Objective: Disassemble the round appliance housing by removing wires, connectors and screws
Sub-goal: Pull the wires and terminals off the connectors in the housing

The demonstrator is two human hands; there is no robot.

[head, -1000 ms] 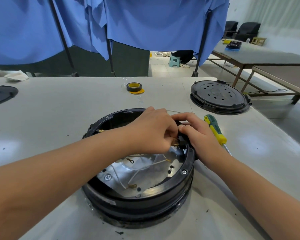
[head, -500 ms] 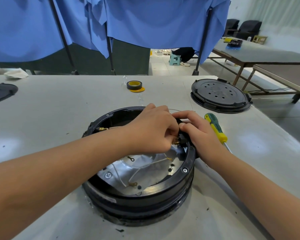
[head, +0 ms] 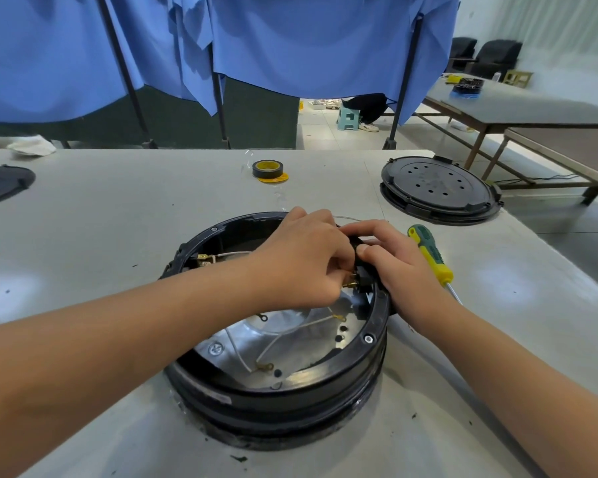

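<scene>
Black connector pinched by left hand; right hand grips housing rim.

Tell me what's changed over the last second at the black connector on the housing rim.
Hardly anything. The left hand keeps pinching at the brass terminals of the small black connector block, and the right hand still steadies it against the rim of the round black appliance housing. No wire has come free. The green-and-yellow-handled screwdriver lies untouched.

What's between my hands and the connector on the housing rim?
Nothing visible. Both the left hand and right hand already meet at the small black connector on the round black housing's right rim.
</scene>
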